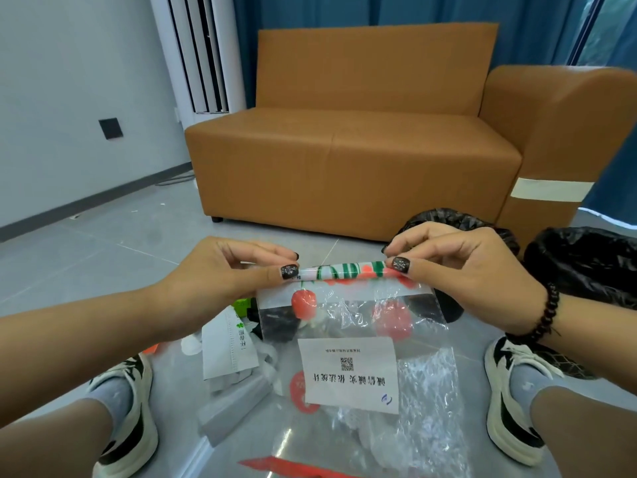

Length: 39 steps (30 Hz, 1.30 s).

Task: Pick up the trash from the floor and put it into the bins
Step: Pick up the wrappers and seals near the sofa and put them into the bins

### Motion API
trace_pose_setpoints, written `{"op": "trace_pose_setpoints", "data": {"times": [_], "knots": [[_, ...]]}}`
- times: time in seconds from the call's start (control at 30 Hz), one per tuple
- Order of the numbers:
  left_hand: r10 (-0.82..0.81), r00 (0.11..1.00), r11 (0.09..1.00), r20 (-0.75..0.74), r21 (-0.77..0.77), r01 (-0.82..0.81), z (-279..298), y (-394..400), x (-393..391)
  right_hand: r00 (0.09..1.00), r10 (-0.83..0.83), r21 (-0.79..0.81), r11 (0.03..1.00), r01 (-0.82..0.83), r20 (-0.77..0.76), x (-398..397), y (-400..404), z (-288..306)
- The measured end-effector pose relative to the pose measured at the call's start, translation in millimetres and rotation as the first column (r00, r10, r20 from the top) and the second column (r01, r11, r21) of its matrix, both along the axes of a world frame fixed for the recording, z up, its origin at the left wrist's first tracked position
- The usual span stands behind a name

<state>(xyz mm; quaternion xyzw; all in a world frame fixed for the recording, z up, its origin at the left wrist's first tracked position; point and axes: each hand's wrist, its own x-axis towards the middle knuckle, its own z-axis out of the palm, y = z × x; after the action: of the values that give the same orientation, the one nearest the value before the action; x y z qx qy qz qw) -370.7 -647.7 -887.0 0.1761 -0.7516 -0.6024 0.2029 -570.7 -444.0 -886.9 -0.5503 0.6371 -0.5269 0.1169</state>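
A clear plastic bag [351, 339] with red and green fruit prints and a white label hangs in front of me above the floor. Its top edge is rolled into a tight strip. My left hand [241, 270] pinches the left end of that roll. My right hand [458, 267] pinches the right end. Two bins lined with black bags stand at the right, one [455, 219] behind my right hand and one [586, 263] beside my right wrist. More trash lies on the floor below: a white mask packet [227, 346], a green scrap [243, 305] and white wrappers.
An orange sofa [362, 150] stands ahead, its armrest at the right. A white standing air conditioner [200, 53] is at the back left by the wall. My shoes [127, 408] flank the trash pile on the grey tiled floor. Blue curtains hang behind.
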Motion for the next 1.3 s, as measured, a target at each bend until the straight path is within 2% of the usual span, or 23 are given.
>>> {"op": "trace_pose_setpoints", "data": {"times": [0.1, 0.17, 0.27, 0.43, 0.6, 0.8, 0.93, 1.03, 1.13, 1.23, 1.3], "knots": [[0.001, 1.0, 0.999, -0.028, 0.048, 0.0, -2, -1, -2, 1.0, -0.019, -0.009, 1.0, 0.019, 0.008, 0, -3, -2], [0.021, 0.999, 0.995, -0.048, 0.095, -0.017, -2, 0, -4, 0.997, 0.006, -0.024, 1.0, -0.004, 0.081, -1, -4, -4], [0.013, 1.0, 0.998, -0.027, 0.069, -0.012, -5, -1, -6, 0.986, 0.014, -0.023, 1.0, -0.011, 0.164, -3, -5, -6], [-0.015, 0.999, 0.996, -0.03, 0.083, 0.018, -7, 2, -6, 0.996, -0.008, -0.008, 1.0, 0.009, 0.088, -1, -4, -6], [-0.082, 0.996, 0.994, -0.043, 0.064, 0.085, -7, 10, -7, 0.98, 0.0, -0.023, 1.0, 0.004, 0.2, 3, -3, -6], [-0.03, 0.998, 0.992, -0.054, 0.124, 0.036, -10, 9, -11, 0.983, 0.014, -0.099, 0.995, 0.004, 0.184, 2, -4, -5], [-0.024, 0.997, 0.985, -0.073, 0.171, 0.037, -10, 7, -12, 0.989, -0.036, -0.102, 0.993, 0.051, 0.143, 1, -4, -6], [0.001, 0.998, 0.991, -0.066, 0.135, 0.007, -11, 8, -15, 0.991, -0.059, -0.083, 0.994, 0.069, 0.119, -1, -4, -7], [-0.011, 0.999, 0.997, -0.033, 0.074, 0.013, -13, 10, -15, 0.983, -0.058, -0.053, 0.996, 0.069, 0.176, -2, -3, -7], [-0.031, 0.999, 0.997, -0.017, 0.069, 0.032, -13, 13, -15, 0.985, -0.056, -0.04, 0.997, 0.063, 0.166, -1, -1, -6], [-0.026, 0.999, 0.999, -0.044, 0.046, 0.028, -12, 16, -15, 0.965, -0.026, -0.031, 0.999, 0.036, 0.263, 0, 0, -4]]}}
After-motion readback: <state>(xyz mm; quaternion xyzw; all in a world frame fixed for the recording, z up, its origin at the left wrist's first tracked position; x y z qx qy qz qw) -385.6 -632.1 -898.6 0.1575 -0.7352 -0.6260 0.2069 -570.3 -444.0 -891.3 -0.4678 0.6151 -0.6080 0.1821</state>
